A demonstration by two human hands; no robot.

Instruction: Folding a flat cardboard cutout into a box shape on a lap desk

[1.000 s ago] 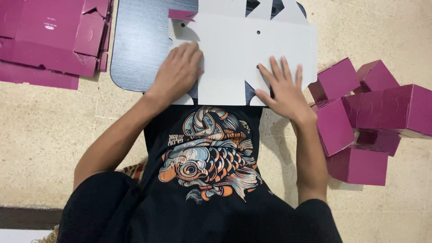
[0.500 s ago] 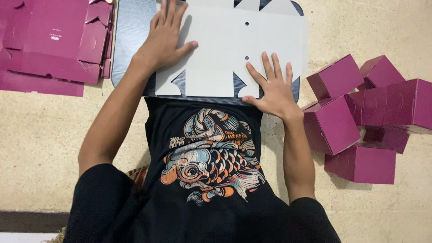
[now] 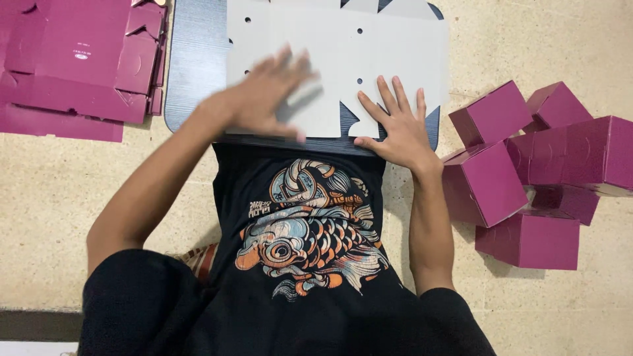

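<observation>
- Several flat magenta box blanks (image 3: 72, 62) lay stacked on the floor at far left, printed side up, just beside the dark board; prob. kept there as the supply pile, within reach of the left arm.
- Dark grey board (image 3: 194, 72) sat on the speckled floor (image 3: 79, 198) right in front of the person, serving as a firm, smooth work surface; its near edge met the black fish-print shirt (image 3: 303, 231).
- Left hand (image 3: 267, 99) was motion-blurred, fingers spread wide, palm down over the near-left part of the blank. It gripped nothing; can't tell if it pressed the card or skimmed just above it.
- Grey die-cut blank (image 3: 343, 59), plain side up w/ small punched holes and notched flap edges, lay flat on the board and covered most of it. Plain side up prob. so the magenta face ends up outside once folded.
- Right hand (image 3: 399, 128) was open flat, fingers splayed, palm pressed on the near-right flap of the blank; held nothing, seemed to pin the sheet so it couldn't slide.
- Approx. six folded magenta boxes (image 3: 521, 178) were heaped on the floor at right, tilted against each other, apart from the board; looked like a finished pile kept clear of the work area.
</observation>
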